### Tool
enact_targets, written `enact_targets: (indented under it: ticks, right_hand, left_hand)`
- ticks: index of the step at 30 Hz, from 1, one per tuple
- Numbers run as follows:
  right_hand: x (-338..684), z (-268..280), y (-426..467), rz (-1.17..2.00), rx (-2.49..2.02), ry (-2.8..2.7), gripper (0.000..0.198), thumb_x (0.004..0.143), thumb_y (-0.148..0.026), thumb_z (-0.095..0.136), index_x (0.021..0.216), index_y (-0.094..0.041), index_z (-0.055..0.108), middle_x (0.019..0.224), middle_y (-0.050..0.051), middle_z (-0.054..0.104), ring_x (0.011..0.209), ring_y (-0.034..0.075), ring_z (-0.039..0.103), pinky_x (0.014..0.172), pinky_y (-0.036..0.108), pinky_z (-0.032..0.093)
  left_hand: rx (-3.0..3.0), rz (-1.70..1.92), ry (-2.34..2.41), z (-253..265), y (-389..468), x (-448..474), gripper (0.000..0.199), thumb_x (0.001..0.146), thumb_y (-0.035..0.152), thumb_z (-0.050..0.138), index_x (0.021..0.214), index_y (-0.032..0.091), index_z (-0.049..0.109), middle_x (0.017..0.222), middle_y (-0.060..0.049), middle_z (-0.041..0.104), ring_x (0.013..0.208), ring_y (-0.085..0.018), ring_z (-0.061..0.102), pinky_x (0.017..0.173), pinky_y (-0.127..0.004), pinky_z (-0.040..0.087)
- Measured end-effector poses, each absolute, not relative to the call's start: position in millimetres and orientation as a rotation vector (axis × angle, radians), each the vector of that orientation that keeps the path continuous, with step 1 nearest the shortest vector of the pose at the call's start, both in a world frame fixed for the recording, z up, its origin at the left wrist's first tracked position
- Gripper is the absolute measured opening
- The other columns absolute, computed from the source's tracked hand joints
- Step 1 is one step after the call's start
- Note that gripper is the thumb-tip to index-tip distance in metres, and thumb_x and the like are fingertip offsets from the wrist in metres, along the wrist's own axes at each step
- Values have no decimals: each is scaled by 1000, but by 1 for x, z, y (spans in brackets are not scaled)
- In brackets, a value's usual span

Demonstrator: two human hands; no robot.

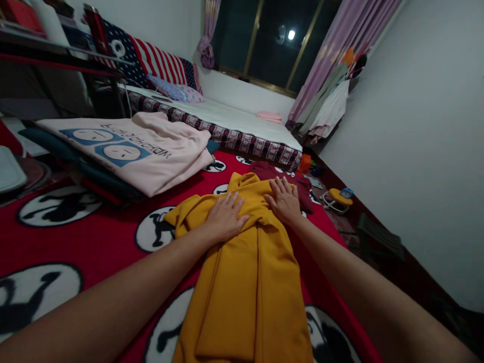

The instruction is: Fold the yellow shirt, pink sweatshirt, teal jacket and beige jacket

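Note:
A mustard-yellow garment (234,292) with long sleeves or panels lies stretched toward me over a red blanket (109,242) with black-and-white round prints. My left hand (226,218) rests flat on its upper part, fingers extended. Flat against its far right part is my right hand (284,200), fingers slightly spread. Neither hand grips the cloth. Behind the yellow garment, partly covered by it, is a dark red garment (303,189). To the left, a pale pink sweatshirt (162,151) with a blue print lies folded on top of darker clothes.
A bed (234,118) with a patterned side stands at the back below the window. Clothes (333,108) hang by the right wall. A yellow round stool (339,196) and a dark folding stool (380,237) stand on the floor at right. A cluttered shelf (64,55) is at left.

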State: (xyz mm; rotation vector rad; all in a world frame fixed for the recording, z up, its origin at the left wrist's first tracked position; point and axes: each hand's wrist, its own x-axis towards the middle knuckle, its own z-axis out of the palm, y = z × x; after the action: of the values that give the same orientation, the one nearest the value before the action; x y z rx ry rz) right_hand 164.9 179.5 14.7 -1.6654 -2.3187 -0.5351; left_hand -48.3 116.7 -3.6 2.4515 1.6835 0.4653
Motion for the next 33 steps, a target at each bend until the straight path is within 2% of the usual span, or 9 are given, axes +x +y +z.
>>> enact_targets:
  ticks: [4,9,13,16,20,22,24,27,33]
  right_hand:
    - [160,2,198,-383,-1850,-2403,64,93,-60,26,150,-30,24,159,2,13,145,31,-1,109,64,12]
    - [144,27,198,-188,-1998,-2487,70,90,-66,29,149,-29,26,159,4,14,145,34,-2,107,70,6]
    - [123,40,146,-332,-1897,-2279,65,93,-56,32,148,-22,31,158,9,18,145,33,3,110,64,10]
    - [115,26,94,-285,-1843,-2148,65,95,-53,27,150,-17,24,157,12,18,145,30,9,110,60,17]
    - [115,6,56,-8,-1845,-2302,70,94,-57,25,150,-17,21,157,11,17,145,27,12,111,54,20]
    - [113,13,56,66,-1861,-2381,69,93,-58,28,147,-16,31,155,13,24,143,29,20,111,54,19]
    - [108,28,64,74,-1873,-2390,60,93,-56,31,134,-17,50,143,15,46,135,31,37,109,54,21]
    - [95,45,77,22,-1838,-2272,47,97,-44,30,118,-20,63,122,13,64,119,28,54,105,47,29]
    - [76,14,86,40,-1899,-2255,57,92,-54,37,143,-29,38,155,10,27,141,31,25,107,59,22]
  left_hand:
    - [2469,413,1701,-11,116,-53,64,93,54,34,147,21,31,157,-11,19,144,-32,15,115,-49,13]
    - [2498,371,1663,-5,118,-54,63,93,58,30,148,26,30,158,-10,17,144,-32,14,114,-51,11]
    - [2486,322,1617,-2,121,-57,64,93,58,30,148,25,30,158,-10,16,145,-31,13,114,-51,12]
    - [2475,378,1549,5,114,-65,58,92,51,41,142,22,42,154,-12,27,142,-31,24,113,-49,20]
    - [2474,638,1565,15,82,-94,43,89,30,47,129,17,55,145,-11,42,132,-22,41,111,-35,31]
    - [2435,896,1619,17,63,-120,41,86,23,46,125,16,58,138,-9,50,127,-20,45,111,-32,32]
    - [2380,1068,1646,17,49,-150,39,82,15,45,117,16,62,127,-8,56,121,-19,50,109,-33,35]
    - [2338,1049,1684,14,41,-189,48,74,5,40,112,17,65,126,-8,57,121,-18,50,108,-33,37]
    - [2364,877,1576,11,55,-206,57,74,4,42,127,20,56,128,-6,58,121,-18,52,105,-33,40]
